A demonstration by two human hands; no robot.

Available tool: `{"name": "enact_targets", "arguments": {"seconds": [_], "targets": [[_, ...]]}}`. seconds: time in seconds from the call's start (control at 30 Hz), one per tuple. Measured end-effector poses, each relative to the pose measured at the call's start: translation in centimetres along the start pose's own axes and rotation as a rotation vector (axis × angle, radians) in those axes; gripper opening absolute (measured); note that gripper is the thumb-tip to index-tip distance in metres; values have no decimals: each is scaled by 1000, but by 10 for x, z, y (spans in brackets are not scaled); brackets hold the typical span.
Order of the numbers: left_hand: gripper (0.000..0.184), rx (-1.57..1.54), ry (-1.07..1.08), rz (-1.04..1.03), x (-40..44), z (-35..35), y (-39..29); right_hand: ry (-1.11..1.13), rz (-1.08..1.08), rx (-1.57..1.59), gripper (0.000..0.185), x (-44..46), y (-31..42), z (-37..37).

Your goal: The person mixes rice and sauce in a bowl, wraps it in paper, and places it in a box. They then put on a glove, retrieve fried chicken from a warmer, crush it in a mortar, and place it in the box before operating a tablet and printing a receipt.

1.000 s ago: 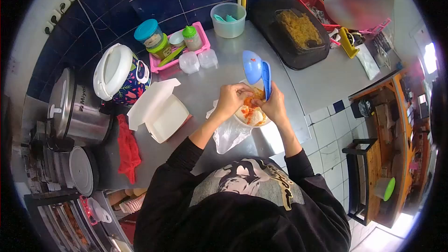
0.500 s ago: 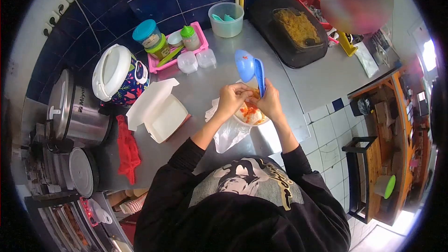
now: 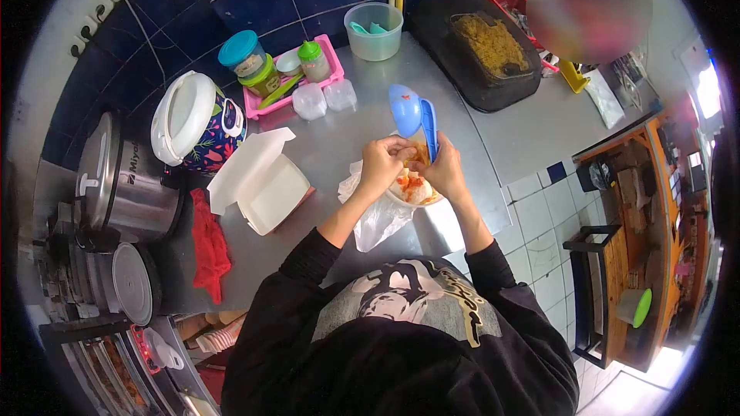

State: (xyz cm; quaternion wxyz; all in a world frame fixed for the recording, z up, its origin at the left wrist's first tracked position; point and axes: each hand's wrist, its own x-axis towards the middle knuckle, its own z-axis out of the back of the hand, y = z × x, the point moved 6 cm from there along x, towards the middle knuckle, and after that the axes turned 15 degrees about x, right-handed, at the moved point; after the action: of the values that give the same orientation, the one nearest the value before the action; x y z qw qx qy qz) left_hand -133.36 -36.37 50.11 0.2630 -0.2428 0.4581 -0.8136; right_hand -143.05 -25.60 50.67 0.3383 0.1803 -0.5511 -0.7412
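A blue plastic ladle (image 3: 406,110), gripped in the right hand (image 3: 447,168), has shifted slightly left — work stays at the round white bowl (image 3: 420,204) on the grey metal bench (image 3: 331,146), left hand (image 3: 383,163) bunched, any pinch hidden.

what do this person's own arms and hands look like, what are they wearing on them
The left hand and right hand are bare, with no gloves visible. Both arms wear plain black fabric sleeves ending on the forearms, part of a black top with a grey printed panel.
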Motion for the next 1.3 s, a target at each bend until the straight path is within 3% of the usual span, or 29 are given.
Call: {"name": "enact_targets", "arguments": {"seconds": [0.13,0.33,0.5,0.93,1.3], "targets": [[8,13,-3,-32,-2,1,-4,-25,-49,207,54,-3,-16,2],[6,33,-14,-65,-6,3,-18,-40,-82,33,55,-11,-4,11],[5,76,-55,-100,-8,7,-20,2,-48,88,54,-11,1,18],[10,68,-78,-38,-14,10,-14,-75,89,17,51,-11,-5,17],[11,53,-83,24,-21,8,-4,-45,66,-60,51,-15,-6,10]]}}
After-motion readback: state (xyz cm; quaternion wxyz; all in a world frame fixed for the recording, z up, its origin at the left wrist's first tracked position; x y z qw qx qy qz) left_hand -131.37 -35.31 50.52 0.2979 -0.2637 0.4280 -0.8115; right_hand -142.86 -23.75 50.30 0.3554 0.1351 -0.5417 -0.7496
